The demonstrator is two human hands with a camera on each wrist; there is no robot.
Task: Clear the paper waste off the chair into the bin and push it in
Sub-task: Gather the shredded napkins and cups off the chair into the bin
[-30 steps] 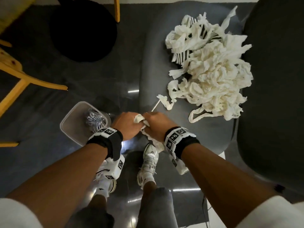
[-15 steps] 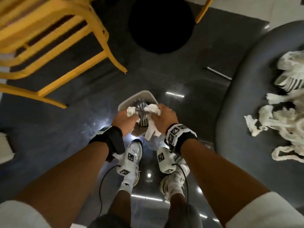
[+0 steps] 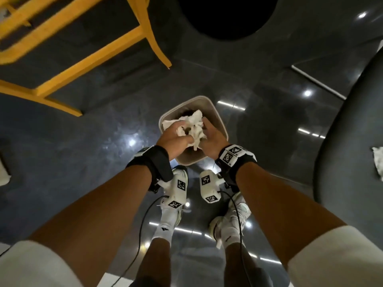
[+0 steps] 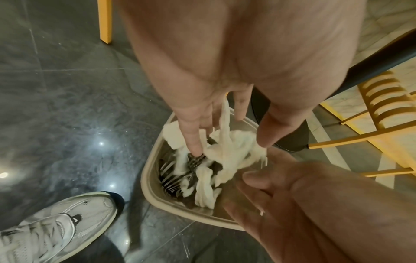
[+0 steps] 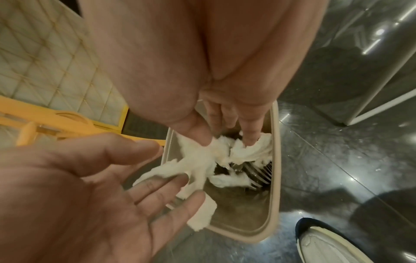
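Note:
A beige bin (image 3: pixel 219 119) stands on the dark floor in front of my feet. Crumpled white paper (image 3: pixel 195 123) hangs in its mouth, over striped waste deeper inside. My left hand (image 3: pixel 182 133) and right hand (image 3: pixel 205 131) are side by side over the bin. In the left wrist view the left hand (image 4: pixel 229 142) points straight fingers down into the paper (image 4: pixel 234 147). In the right wrist view the right hand (image 5: pixel 225 140) touches the paper (image 5: pixel 202 160) with straight fingers, and a strip lies across my left fingers (image 5: pixel 157 185). The grey chair (image 3: pixel 352 131) is at right, with paper (image 3: pixel 378 160) on it.
A yellow wooden chair (image 3: pixel 72 48) stands at upper left and a round black object (image 3: pixel 226 17) lies beyond the bin. My white shoes (image 3: pixel 174 195) are just behind the bin. Something white (image 3: pixel 3 172) sits at the left edge.
Both hands carried a bunch of paper from the chair's front edge to the left and over the bin. Their fingers have since straightened, and the paper hangs into the bin.

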